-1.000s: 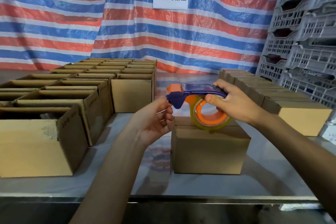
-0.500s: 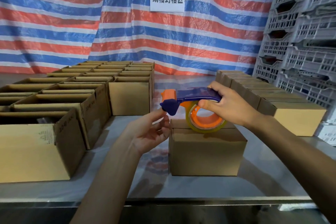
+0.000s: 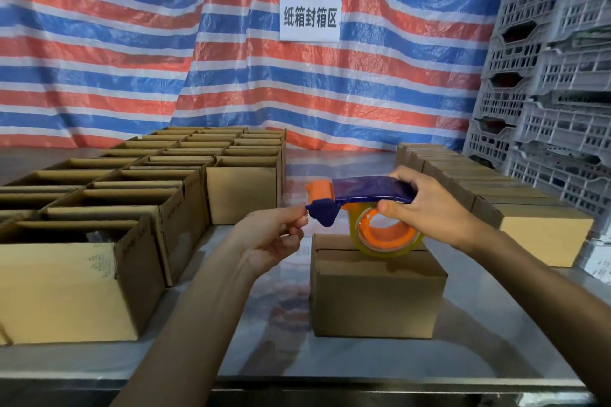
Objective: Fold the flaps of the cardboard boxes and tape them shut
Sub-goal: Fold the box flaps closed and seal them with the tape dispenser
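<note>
A small cardboard box point(image 3: 373, 297) with its flaps folded down stands on the metal table point(image 3: 330, 357) in front of me. Above its top my right hand point(image 3: 433, 208) grips a blue and orange tape dispenser point(image 3: 370, 195) holding a roll of clear tape point(image 3: 386, 235). The roll hangs just over the box's top seam. My left hand point(image 3: 271, 238) is at the dispenser's blue front end, its fingertips pinched together there, apparently on the tape end, which is too clear to see.
Several open-topped cardboard boxes point(image 3: 132, 208) fill the table's left side. A row of closed boxes point(image 3: 515, 208) runs along the right. Grey plastic crates point(image 3: 562, 76) are stacked at the far right. A striped tarp with a white sign point(image 3: 309, 16) hangs behind.
The dispenser and both hands sit higher and more to the left above the box. My left fingers have closed into a pinch at the dispenser's front tip.
</note>
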